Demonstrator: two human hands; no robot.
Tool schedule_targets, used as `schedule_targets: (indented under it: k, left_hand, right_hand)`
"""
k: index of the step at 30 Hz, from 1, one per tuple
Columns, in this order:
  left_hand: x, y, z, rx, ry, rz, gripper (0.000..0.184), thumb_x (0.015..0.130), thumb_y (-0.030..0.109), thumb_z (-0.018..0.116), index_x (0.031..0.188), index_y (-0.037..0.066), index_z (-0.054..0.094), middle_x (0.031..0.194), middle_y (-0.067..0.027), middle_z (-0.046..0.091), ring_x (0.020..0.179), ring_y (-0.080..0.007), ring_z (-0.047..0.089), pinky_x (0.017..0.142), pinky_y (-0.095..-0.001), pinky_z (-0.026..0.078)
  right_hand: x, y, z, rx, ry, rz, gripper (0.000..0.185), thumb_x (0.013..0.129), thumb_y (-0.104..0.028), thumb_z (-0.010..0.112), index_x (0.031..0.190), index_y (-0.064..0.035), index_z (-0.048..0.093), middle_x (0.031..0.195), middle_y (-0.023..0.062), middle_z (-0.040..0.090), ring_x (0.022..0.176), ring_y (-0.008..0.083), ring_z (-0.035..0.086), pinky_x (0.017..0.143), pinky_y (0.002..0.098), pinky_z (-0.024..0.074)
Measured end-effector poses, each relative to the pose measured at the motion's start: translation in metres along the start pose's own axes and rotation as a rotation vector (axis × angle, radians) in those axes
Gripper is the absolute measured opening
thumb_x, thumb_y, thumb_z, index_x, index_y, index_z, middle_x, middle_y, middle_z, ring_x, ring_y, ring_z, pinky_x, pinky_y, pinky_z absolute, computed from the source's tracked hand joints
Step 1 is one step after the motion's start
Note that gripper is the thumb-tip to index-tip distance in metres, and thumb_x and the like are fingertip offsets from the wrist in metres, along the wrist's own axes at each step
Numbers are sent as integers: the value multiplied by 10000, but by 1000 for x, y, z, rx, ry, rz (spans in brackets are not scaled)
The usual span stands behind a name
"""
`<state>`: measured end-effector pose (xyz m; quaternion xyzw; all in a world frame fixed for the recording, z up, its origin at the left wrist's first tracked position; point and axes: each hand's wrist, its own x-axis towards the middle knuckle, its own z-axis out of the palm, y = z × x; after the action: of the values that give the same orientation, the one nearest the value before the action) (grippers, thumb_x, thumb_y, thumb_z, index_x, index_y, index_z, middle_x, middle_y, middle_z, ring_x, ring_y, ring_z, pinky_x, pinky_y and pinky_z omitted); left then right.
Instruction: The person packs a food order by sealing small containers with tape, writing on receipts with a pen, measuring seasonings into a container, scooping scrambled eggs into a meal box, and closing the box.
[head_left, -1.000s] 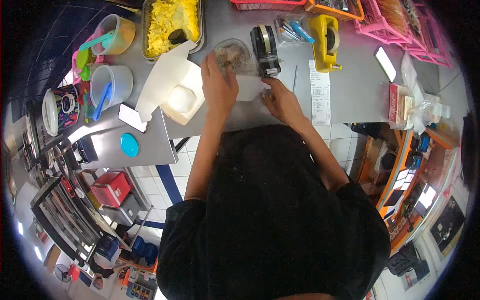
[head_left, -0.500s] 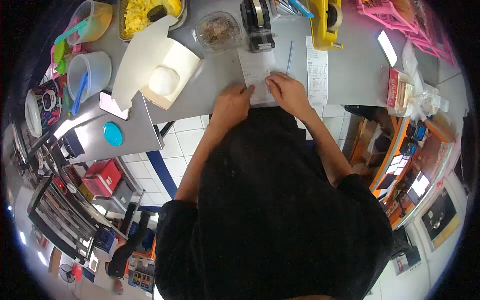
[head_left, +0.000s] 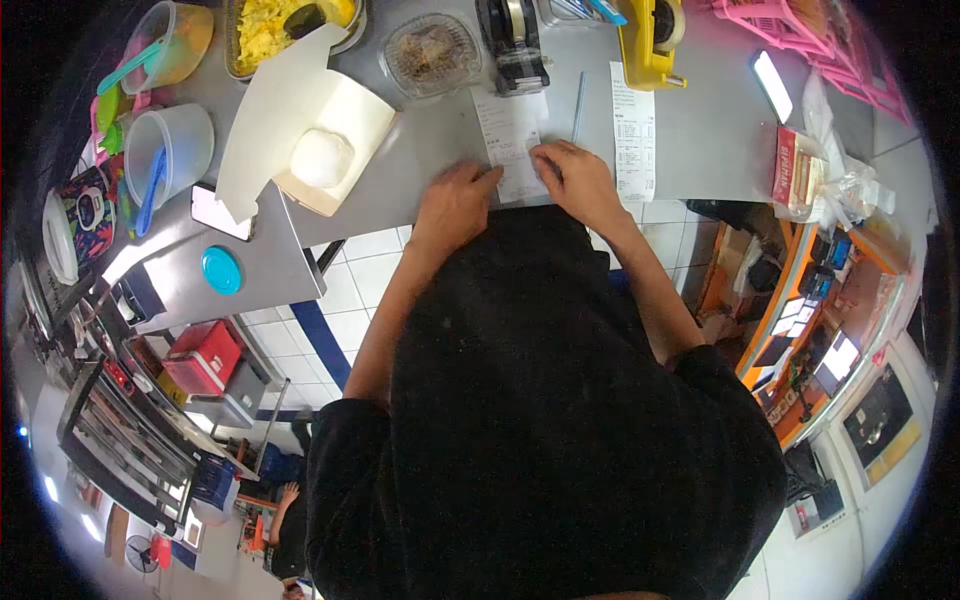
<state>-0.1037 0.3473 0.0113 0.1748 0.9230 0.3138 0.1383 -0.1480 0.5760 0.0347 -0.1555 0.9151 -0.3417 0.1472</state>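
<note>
Two hands at the near edge of the bench (head_left: 710, 140), with a printed paper slip (head_left: 510, 140) lying between them. The slip runs from the near edge toward the black tape dispenser (head_left: 520, 70); its far end meets the dispenser's base, and whether it is tucked beneath cannot be told. The left hand (head_left: 452, 208) rests at the near edge, fingers curled under and the foremost tips at the slip's left margin. The right hand (head_left: 578, 182) is likewise bent, its fingers gathered and their tips at the right margin. Whether either hand pinches the paper or merely presses it cannot be told. Set on opposite margins, the fingertips probably serve to keep the slip flat and square to the edge.

To the right, a thin blue rod (head_left: 580, 105) and a second printed slip (head_left: 633, 135) lie roughly lengthwise toward the near edge, the latter print side up, presumably so that it can be read. The yellow tape dispenser (head_left: 648, 45) stands beyond that slip, likely for easy reach. To the left, a clear container (head_left: 432, 52) of brown food stands beside the black dispenser. Nearer the left-hand section, an open white box (head_left: 355, 115) holds a rounded white item (head_left: 321, 158); its raised flap leaves the contents exposed and partly overlaps a phone (head_left: 222, 212).
</note>
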Motion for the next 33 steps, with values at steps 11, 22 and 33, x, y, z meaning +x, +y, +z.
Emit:
schedule_targets:
  k: [11, 22, 33]
  left_hand:
    - [4, 1, -1, -40, -13, -27, 401, 895, 149, 652, 1295, 138, 644, 1009, -161, 635, 920, -361, 661, 804, -470, 558]
    - [4, 10, 16, -20, 76, -80, 436, 844, 229, 740, 1246, 121, 613, 1001, -130, 663, 958, -345, 649, 841, -475, 526]
    - [2, 19, 15, 16, 155, -89, 472, 844, 203, 741, 1285, 105, 605, 927, -110, 678, 903, -316, 654, 878, -465, 491]
  right_hand:
    - [33, 2, -33, 71, -147, 109, 217, 938, -292, 648, 942, -88, 723, 749, 138, 694, 650, 338, 660, 637, 436, 526]
    - [267, 1, -143, -105, 463, -252, 232, 928, -214, 627, 953, 2, 708, 838, 216, 702, 803, 387, 692, 705, 437, 529]
    - [378, 57, -156, -523, 238, -59, 234, 795, -112, 596, 941, -20, 754, 880, 275, 697, 865, 435, 703, 776, 511, 562]
